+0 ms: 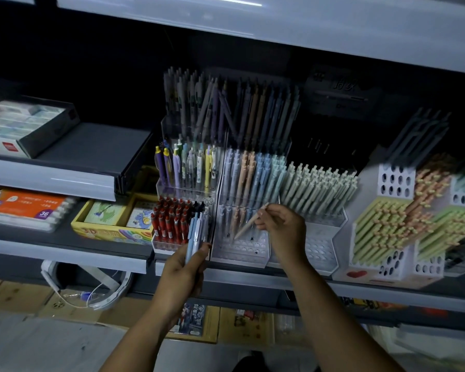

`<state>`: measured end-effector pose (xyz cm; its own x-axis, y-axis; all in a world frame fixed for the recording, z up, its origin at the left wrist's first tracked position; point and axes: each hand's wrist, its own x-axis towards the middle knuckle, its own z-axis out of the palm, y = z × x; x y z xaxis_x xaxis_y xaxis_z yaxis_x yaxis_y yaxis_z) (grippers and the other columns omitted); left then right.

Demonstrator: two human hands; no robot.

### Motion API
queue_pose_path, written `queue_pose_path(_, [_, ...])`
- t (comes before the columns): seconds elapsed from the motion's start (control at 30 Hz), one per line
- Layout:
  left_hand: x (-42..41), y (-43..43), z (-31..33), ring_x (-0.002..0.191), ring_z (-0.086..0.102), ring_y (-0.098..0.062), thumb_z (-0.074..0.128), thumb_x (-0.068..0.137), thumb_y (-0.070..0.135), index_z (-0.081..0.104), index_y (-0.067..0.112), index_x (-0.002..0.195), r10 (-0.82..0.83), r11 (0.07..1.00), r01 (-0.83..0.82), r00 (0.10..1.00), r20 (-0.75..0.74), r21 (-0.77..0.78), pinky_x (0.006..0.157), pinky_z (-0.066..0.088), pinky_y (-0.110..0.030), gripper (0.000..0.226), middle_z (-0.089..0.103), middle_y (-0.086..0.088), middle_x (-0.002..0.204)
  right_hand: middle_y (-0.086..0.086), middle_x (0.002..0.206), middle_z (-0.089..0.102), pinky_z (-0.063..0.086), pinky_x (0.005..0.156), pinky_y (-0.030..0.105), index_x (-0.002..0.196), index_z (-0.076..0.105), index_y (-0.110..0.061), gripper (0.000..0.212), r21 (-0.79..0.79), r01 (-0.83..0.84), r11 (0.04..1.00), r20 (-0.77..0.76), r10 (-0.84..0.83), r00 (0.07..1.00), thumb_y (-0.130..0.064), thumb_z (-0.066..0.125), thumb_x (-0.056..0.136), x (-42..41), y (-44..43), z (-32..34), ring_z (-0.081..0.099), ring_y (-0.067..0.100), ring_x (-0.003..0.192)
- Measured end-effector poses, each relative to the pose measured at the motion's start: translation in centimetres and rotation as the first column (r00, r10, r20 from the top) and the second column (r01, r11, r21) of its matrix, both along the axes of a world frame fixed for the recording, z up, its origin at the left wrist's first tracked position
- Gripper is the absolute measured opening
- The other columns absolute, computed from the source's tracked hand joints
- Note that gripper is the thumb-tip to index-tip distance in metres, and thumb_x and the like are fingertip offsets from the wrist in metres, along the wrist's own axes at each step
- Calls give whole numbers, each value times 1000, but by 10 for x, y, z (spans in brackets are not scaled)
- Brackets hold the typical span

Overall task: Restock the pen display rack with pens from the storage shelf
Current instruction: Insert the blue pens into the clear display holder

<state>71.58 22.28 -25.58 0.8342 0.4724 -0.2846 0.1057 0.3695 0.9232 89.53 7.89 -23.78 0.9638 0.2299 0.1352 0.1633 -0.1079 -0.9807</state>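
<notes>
The right hand (pixel 279 226) is pinching a peach pen (pixel 249 224) between thumb and fingertips near its upper end. The pen's long axis is slanting, cap end up and to the right, tip down and to the left of the grip. The tip is pointing into the lowest tier of the clear rack (pixel 249 251), which is standing at the front edge of the shelf (pixel 253 277). Whether the tip is already seated in a hole cannot be told. That tier is holding a few pale pens in its back row, and most holes nearer the shelf edge are showing empty. The right hand is the nearer one to those holes. The left hand (pixel 183 269) is gripping a bundle of blue and white pens (pixel 195 237) just in front of the tray of red pens (pixel 169 224), at the rack's left side.
</notes>
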Motion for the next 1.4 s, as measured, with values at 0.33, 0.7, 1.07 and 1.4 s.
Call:
queue_pose_path(0.33, [-3, -6, 6, 56, 44, -17, 56, 102, 27, 66, 2, 119, -28, 1000, 28, 998, 63, 7, 49, 37, -27, 31, 56, -10, 75, -4, 82, 73, 61, 77, 35, 94, 72, -17, 10, -322, -75, 944, 165, 134, 977, -7, 70, 93, 2, 13, -21, 72, 11, 76])
queue_pose_path(0.7, [-5, -6, 8, 60, 58, -21, 49, 106, 25, 65, 8, 125, -51, 999, 51, 997, 59, 8, 52, 46, -28, 31, 76, -20, 98, 12, 86, 74, 59, 77, 43, 93, 74, -1, 9, -477, -46, 878, 209, 164, 964, -9, 69, 94, -7, 28, -23, 70, 21, 78])
queue_pose_path(1.07, [-2, -3, 10, 60, 57, -20, 47, 106, 23, 65, 8, 126, -36, 999, 36, 998, 60, -7, 50, 46, -27, 30, 73, -13, 87, -5, 74, 69, 61, 64, 32, 82, 66, -23, 14, -435, -29, 900, 85, 73, 994, -18, 73, 92, -21, 21, -21, 67, 8, 65])
queue_pose_path(1.4, [0, -6, 12, 50, 35, -11, 51, 106, 28, 69, 15, 101, -52, 996, 51, 999, 10, 74, 48, 27, -26, 22, 44, 0, 64, 7, 81, 75, 49, 53, 32, 104, 74, -13, 18, -118, -487, 866, -181, 463, 868, -25, 75, 91, -38, 38, 32, 64, 23, 60])
